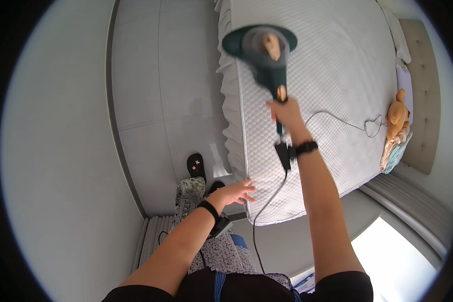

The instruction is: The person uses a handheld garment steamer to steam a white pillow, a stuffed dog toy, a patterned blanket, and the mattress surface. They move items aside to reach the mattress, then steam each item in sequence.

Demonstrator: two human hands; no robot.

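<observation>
My right hand [290,115] grips the handle of a dark green handheld mattress vacuum [266,71] with copper-coloured parts. The vacuum's wide head, blurred, is over the quilted white mattress [324,79] near its left edge; whether it touches the fabric I cannot tell. A black power cord [270,202] leads from the handle end back towards my body. Beside the mattress's near left corner my left hand [236,192] holds nothing, its fingers spread close to the edge piping. Both wrists wear black bands, each with a small device.
A ruffled bed skirt [232,139] hangs beside the grey tiled floor [139,79]. By the tufted headboard [424,94] lie a plush toy [397,115], folded cloths [396,151] and a pillow [404,79]. A thin grey cable [339,117] crosses the mattress. Grey curtains [404,211] hang right.
</observation>
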